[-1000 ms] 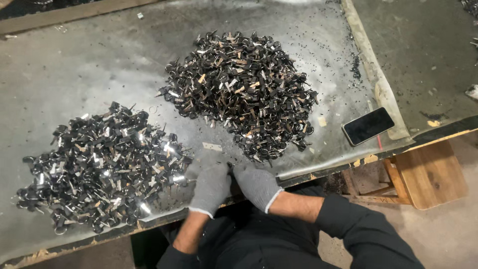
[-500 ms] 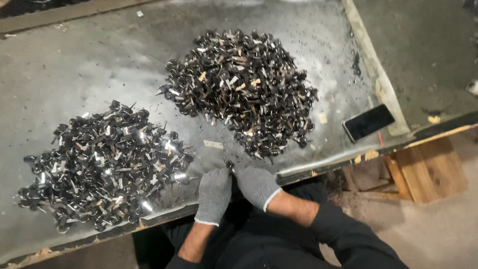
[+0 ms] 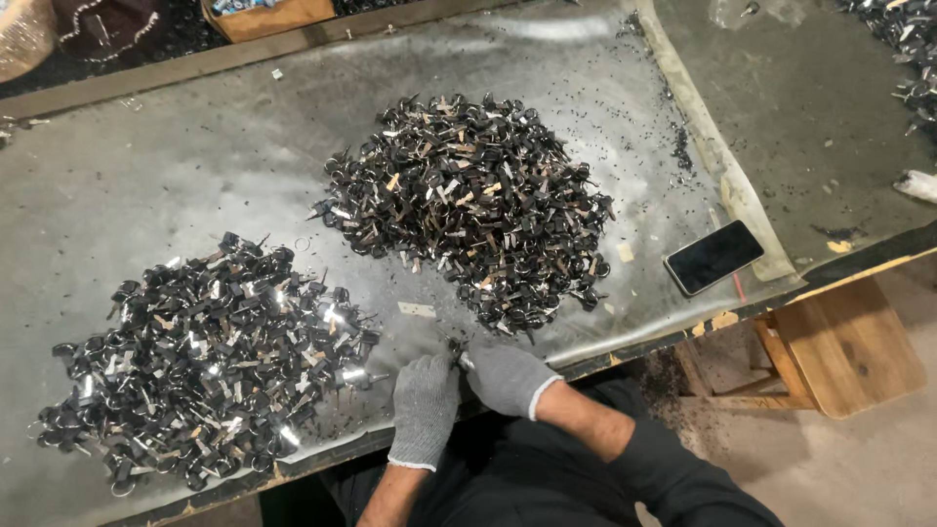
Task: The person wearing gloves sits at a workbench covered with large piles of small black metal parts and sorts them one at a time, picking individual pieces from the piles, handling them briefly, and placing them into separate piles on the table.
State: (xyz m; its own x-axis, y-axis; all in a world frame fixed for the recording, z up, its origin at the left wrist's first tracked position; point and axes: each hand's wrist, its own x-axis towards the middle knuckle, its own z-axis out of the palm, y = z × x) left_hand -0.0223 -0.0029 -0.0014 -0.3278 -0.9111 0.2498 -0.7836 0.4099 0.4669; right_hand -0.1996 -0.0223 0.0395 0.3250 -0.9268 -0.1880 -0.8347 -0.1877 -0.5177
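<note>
L hand [image 3: 425, 405] & R hand [image 3: 506, 377], both gloved, are pinching one small dark part [image 3: 455, 348] together; big pile [image 3: 468, 205] lying at 12 o'clock.

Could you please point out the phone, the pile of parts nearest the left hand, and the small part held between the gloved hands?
phone [image 3: 713, 257], head view, middle of its dark screen.
left pile [image 3: 205, 361], head view, centre of the heap.
small part [image 3: 455, 348], head view, dark piece between the fingertips.

A small workshop: a worn, scratched metal-topped bench [image 3: 176, 166] strewn with dark shavings, two heaps of small metal parts [image 3: 464, 205] beyond the gloved hands [image 3: 468, 385], and a rough wooden stool [image 3: 849, 346] to their right.
</note>
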